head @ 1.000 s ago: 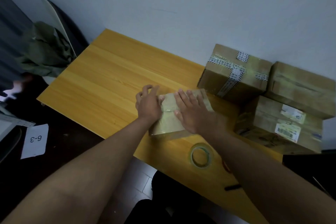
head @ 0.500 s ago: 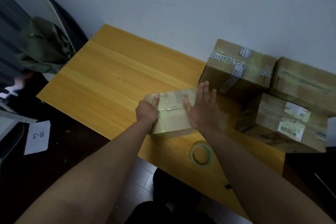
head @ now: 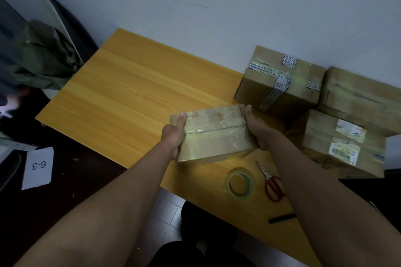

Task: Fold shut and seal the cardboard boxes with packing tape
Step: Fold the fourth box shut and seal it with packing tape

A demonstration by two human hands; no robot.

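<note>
A small cardboard box [head: 213, 134], closed and covered in clear tape, is held between both hands over the near part of the wooden table [head: 130, 93]. My left hand [head: 173, 136] grips its left end, thumb lying on top. My right hand [head: 257, 131] grips its right end, thumb on the top edge. A roll of clear packing tape [head: 239, 182] lies flat on the table just in front of the box.
Three taped cardboard boxes [head: 280, 78] [head: 360, 97] [head: 340, 143] stand together at the table's right, by the wall. Red-handled scissors [head: 272, 182] lie right of the tape roll, a black pen [head: 282, 218] nearer me. A paper marked 6-3 [head: 39, 167] lies on the dark floor at left.
Both hands went from pressing flat on the box's top to gripping its two ends. The box has turned and come up, tilted toward me.
</note>
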